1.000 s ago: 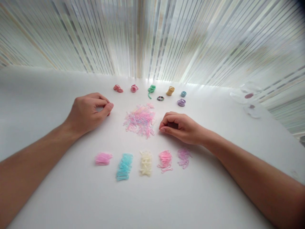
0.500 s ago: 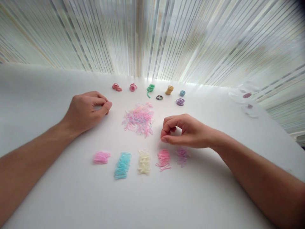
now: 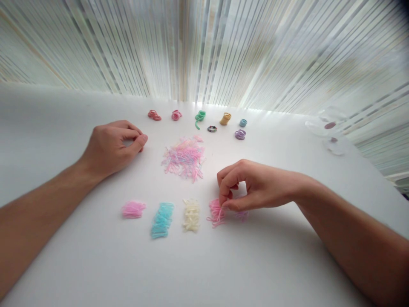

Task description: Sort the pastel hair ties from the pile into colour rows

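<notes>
My right hand [image 3: 255, 185] pinches a pink elastic band [image 3: 220, 217] between thumb and forefinger, right over the small pile of coral-pink bands [image 3: 214, 207]. Its thumb and palm partly cover a pile of lilac bands [image 3: 242, 216]. My left hand [image 3: 116, 147] rests on the white table with fingers curled and thumb against the forefinger; nothing shows in it. Between the hands, toward the back, lies a loose heap of mixed pastel bands [image 3: 183, 157]. A cream pile [image 3: 191, 216], a blue pile [image 3: 162, 219] and a light-pink pile [image 3: 133, 209] extend the front row leftward.
Along the back of the table [image 3: 179, 273] lie coils in red [image 3: 154, 115], pink [image 3: 176, 115], green [image 3: 200, 116], yellow [image 3: 225, 118], blue [image 3: 243, 123] and purple [image 3: 240, 134], plus a dark multicoloured ring [image 3: 212, 128]. Clear plastic pieces [image 3: 334, 146] sit at the right. A string curtain [image 3: 159, 47] hangs behind.
My right hand has come down toward me onto the coral-pink pile and taken hold of a band there. My left hand stays in place; the view has shifted slightly.
</notes>
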`<state>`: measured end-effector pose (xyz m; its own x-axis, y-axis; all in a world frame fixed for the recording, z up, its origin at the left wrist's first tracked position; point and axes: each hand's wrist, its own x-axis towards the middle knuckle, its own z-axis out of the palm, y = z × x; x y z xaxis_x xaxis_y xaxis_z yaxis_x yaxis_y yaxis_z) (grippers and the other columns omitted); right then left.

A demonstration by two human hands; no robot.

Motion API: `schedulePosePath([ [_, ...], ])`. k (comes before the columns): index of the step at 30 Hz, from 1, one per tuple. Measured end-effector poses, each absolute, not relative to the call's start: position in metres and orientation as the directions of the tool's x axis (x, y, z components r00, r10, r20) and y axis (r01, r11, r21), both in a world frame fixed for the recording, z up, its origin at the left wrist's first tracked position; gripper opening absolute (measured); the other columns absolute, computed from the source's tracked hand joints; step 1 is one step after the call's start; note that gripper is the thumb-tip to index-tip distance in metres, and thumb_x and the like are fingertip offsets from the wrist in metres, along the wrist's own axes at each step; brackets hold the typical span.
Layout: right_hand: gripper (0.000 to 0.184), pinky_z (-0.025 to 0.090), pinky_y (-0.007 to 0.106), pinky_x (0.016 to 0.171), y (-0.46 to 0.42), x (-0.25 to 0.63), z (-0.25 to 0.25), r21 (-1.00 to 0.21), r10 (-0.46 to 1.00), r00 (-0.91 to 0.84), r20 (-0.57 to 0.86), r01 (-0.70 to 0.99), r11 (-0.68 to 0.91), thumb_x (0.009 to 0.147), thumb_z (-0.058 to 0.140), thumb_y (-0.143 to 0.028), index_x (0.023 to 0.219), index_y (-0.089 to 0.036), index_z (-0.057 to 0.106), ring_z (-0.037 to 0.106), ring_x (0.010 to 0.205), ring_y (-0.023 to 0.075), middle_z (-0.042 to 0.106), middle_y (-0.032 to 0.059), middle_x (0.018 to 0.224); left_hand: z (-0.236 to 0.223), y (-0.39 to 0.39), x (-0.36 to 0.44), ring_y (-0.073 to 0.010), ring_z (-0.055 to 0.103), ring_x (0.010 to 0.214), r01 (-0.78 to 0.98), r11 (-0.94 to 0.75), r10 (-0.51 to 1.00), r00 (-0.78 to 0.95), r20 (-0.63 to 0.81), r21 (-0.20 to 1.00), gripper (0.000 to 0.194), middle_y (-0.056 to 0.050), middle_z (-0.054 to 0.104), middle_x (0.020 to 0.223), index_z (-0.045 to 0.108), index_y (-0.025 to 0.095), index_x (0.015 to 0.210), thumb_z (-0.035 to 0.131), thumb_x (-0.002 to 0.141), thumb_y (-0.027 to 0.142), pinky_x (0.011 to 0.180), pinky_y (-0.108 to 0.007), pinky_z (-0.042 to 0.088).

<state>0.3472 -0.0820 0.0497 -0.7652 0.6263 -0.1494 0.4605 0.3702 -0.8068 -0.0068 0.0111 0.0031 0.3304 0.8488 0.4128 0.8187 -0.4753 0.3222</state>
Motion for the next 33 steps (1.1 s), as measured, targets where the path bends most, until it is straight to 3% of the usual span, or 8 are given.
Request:
schedulePosePath([
  [18, 0.018, 0.046, 0.026, 0.058, -0.082, 0.348, 0.047, -0.775, 0.630, -0.767, -0.121, 0.470, 0.422, 0.085, 0.077, -0.009, 0.084, -0.023, 0.088, 0.057, 0.064, 0.0115, 0.073, -0.0011, 0.077, 0.002, 0.011, -0.006, -0.0203, 0.074, 0.096, 0.819, -0.468, 0.852, 0.318, 0.416, 0.332, 0.044, -0.003, 0.082, 0.101, 0.074, 0.021, 0.071, 0.056, 0.100, 0.049, 0.100, -0.034, 0.055],
  [23, 0.011, 0.045, 0.026, 0.059, -0.080, 0.351, 0.048, -0.799, 0.667, -0.740, -0.091, 0.454, 0.394, 0.089, 0.079, -0.016, 0.081, -0.020, 0.087, 0.055, 0.066, 0.0117, 0.073, 0.0003, 0.076, 0.003, 0.010, -0.005, -0.0206, 0.074, 0.097, 0.823, -0.456, 0.860, 0.310, 0.405, 0.338, 0.043, -0.003, 0.083, 0.102, 0.073, 0.021, 0.071, 0.056, 0.100, 0.050, 0.101, -0.035, 0.055],
  [28, 0.017, 0.043, 0.029, 0.059, -0.072, 0.353, 0.035, -0.831, 0.803, -0.593, 0.055, 0.419, 0.366, 0.091, 0.081, -0.026, 0.077, -0.018, 0.080, 0.052, 0.064, 0.0122, 0.069, 0.0022, 0.075, 0.002, 0.012, -0.007, -0.0201, 0.074, 0.096, 0.816, -0.475, 0.849, 0.327, 0.415, 0.329, 0.044, -0.003, 0.082, 0.101, 0.074, 0.021, 0.072, 0.057, 0.101, 0.050, 0.099, -0.035, 0.055],
  [33, 0.021, 0.039, 0.029, 0.057, -0.063, 0.353, 0.014, -0.828, 0.922, -0.372, 0.106, 0.481, 0.289, 0.092, 0.080, -0.037, 0.087, -0.016, 0.081, 0.052, 0.063, 0.0130, 0.066, 0.0008, 0.068, 0.002, 0.010, -0.007, -0.0201, 0.074, 0.095, 0.803, -0.484, 0.847, 0.330, 0.416, 0.347, 0.042, -0.003, 0.082, 0.098, 0.073, 0.023, 0.070, 0.058, 0.100, 0.048, 0.099, -0.035, 0.055],
])
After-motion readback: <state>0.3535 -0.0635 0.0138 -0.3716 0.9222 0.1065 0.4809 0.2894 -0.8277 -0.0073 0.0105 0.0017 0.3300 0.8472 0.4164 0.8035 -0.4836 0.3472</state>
